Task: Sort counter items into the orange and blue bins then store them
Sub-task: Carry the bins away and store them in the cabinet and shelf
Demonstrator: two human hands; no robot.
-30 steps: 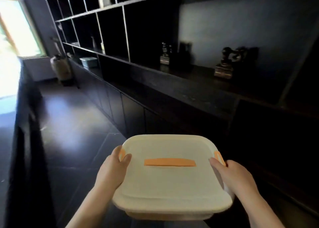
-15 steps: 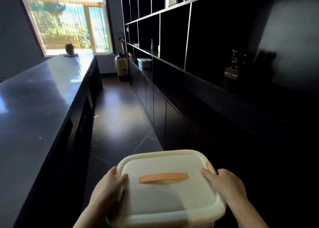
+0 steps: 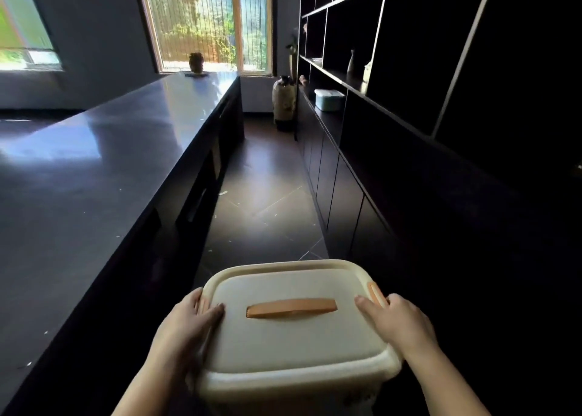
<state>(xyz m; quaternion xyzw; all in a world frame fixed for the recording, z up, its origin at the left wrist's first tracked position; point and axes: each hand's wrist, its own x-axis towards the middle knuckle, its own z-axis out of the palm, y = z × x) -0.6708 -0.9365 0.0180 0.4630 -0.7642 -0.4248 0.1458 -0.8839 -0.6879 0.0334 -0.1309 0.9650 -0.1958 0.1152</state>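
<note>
I carry the orange bin (image 3: 296, 340), a cream box with a closed lid, an orange handle and orange side clips, low in the middle of the head view. My left hand (image 3: 185, 324) grips its left side with the thumb on the lid. My right hand (image 3: 396, 324) grips its right side by the orange clip. The blue bin (image 3: 329, 100), pale blue with a white lid, sits far ahead on the ledge of the dark shelving on the right.
A long dark counter (image 3: 94, 176) runs along my left. Dark cabinets and open shelves (image 3: 393, 151) line the right, leaving a narrow tiled aisle (image 3: 267, 201) ahead. A tall floor vase (image 3: 283, 102) stands at the aisle's far end under a bright window (image 3: 208, 22).
My view has swung left from the shelving to look down the aisle. The bin has stayed in both hands and sits lower in the frame.
</note>
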